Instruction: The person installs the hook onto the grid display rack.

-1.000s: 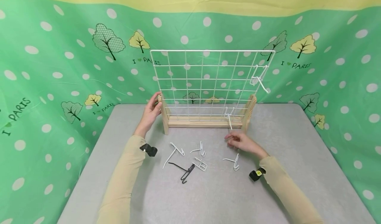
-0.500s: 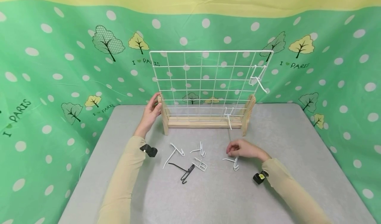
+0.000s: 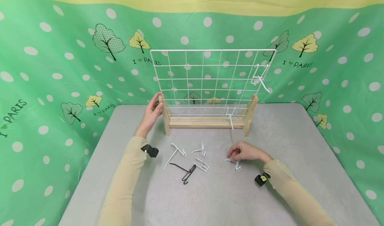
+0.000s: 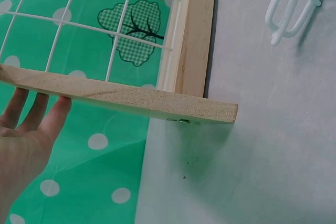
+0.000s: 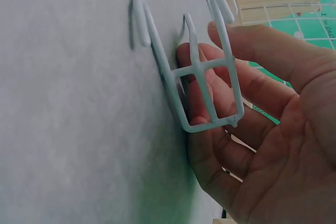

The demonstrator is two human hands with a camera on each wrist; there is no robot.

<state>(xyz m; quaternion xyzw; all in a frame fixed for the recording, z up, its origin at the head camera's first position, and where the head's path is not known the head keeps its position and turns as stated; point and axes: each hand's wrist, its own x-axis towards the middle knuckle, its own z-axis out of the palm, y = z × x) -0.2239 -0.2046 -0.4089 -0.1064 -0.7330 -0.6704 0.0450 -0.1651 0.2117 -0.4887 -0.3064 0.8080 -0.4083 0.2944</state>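
Observation:
My left hand [image 3: 152, 114] holds the wooden side post [image 3: 164, 116] of a white wire grid rack [image 3: 210, 66]; in the left wrist view the fingertips [image 4: 59, 113] touch the post's outer face. Low at the front right, my right hand [image 3: 246, 151] reaches over a white wire display hook [image 3: 238, 166] lying on the table. In the right wrist view this hook [image 5: 207, 66] has its frame in front of the loosely bent fingers, with a gap between thumb and fingertips. A firm grip does not show.
Two white hooks hang on the grid: one upper right [image 3: 260, 78], one lower right [image 3: 230, 116]. Loose on the grey table [image 3: 222, 199] lie a black hook [image 3: 189, 173] and several white ones, such as a long hook [image 3: 174, 154]. A green curtain [image 3: 60, 86] stands behind.
My right hand has drawn back from below the lower hanging hook and come down over the white hook on the table. My left hand stays on the post.

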